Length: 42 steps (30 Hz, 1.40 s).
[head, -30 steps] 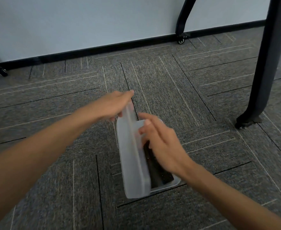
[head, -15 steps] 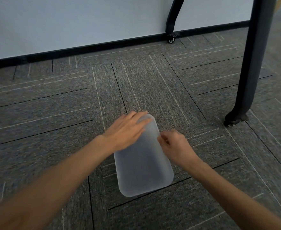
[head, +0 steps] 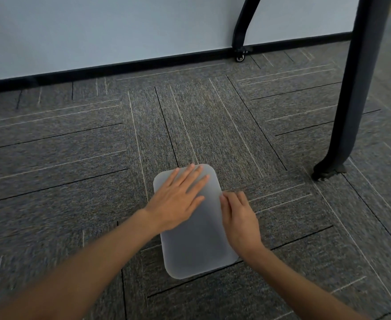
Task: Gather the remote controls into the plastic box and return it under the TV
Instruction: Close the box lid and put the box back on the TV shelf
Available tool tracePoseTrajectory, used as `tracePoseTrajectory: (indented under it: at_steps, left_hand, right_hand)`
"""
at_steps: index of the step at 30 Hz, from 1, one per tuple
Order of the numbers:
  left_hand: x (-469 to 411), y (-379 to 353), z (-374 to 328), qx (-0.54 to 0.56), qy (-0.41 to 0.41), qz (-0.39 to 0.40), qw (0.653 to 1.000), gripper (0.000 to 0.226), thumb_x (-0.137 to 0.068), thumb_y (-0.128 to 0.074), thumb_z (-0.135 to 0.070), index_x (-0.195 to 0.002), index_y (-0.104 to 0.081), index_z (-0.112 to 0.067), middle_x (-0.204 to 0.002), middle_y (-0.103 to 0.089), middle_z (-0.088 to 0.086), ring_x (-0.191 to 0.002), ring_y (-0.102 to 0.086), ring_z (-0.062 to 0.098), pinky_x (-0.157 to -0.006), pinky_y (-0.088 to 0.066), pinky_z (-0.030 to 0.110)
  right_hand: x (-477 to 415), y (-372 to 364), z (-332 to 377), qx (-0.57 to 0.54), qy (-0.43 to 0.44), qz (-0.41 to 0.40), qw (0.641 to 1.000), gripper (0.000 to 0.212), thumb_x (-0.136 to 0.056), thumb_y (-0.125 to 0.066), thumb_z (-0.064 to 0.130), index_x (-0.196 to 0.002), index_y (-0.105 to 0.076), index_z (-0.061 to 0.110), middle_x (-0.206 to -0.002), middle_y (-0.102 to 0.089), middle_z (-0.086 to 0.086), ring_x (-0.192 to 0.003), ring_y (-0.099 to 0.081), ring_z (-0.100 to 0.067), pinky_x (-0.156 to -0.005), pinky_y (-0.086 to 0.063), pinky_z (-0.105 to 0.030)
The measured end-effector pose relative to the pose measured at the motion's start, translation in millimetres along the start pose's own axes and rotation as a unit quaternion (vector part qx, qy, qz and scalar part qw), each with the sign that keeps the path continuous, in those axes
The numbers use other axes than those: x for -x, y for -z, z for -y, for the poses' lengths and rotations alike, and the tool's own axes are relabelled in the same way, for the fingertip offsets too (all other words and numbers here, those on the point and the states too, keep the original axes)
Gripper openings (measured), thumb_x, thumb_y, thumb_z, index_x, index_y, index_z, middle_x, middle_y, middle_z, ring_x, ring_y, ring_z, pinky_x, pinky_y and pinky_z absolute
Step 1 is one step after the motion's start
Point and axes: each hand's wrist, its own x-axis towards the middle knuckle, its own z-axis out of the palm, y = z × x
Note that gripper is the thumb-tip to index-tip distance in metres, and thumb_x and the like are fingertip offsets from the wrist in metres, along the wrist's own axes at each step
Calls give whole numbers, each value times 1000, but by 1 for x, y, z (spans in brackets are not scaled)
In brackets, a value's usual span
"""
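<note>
The translucent plastic box [head: 197, 248] lies on the grey carpet with its frosted lid flat on top. Nothing of its contents shows through; the remote controls are hidden. My left hand [head: 178, 197] rests palm down on the far left part of the lid, fingers spread and flat. My right hand [head: 239, 218] sits at the box's right edge, fingers curled down along the rim of the lid.
A black stand leg [head: 349, 107] comes down to a foot at the right. A second dark leg with a caster [head: 240, 54] stands by the black skirting at the white wall. Grey carpet tiles [head: 74, 169] lie all around the box.
The lid stood on edge over the open box with dark remotes visible inside; it has been laid flat over the box, and my left hand has spread out on top.
</note>
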Motion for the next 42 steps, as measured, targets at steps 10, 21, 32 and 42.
tracePoseTrajectory:
  at_steps: [10, 21, 32, 42]
  left_hand:
    - [52, -6, -9, 348, 348, -54, 869, 79, -94, -52, -44, -152, -11, -10, -159, -20, 13, -144, -26, 30, -112, -30, 46]
    - [-22, 24, 40, 204, 154, 9, 967, 62, -99, -46, -36, -153, -22, -16, -162, -23, 7, -146, -25, 27, -117, -24, 44]
    - [35, -15, -33, 8, 11, 3, 1000, 75, -93, -38, -57, -155, -3, -34, -165, -2, 10, -150, 1, 36, -116, -4, 63]
    - [107, -5, 40, 171, 173, -133, 961, 77, -90, -36, -69, -155, -16, -32, -164, -14, 6, -150, -8, 21, -118, -18, 48]
  right_hand:
    - [20, -14, -2, -204, -126, 35, 970, 31, -105, -35, 31, -120, -59, 19, -112, -58, 2, -102, -50, 0, -82, -39, -26]
    - [13, -19, 3, -335, -212, 74, 915, 72, -83, -56, 62, -140, -29, 26, -118, -45, 1, -100, -60, -16, -69, -54, -25]
    - [-40, -20, -31, -201, 8, 62, 978, 49, -100, -49, 38, -146, -35, 26, -130, -45, 3, -117, -48, -10, -92, -45, -33]
    - [-16, -19, -18, -291, -111, 72, 948, 37, -84, -55, 54, -113, -54, 31, -114, -59, 3, -102, -61, -12, -78, -56, -34]
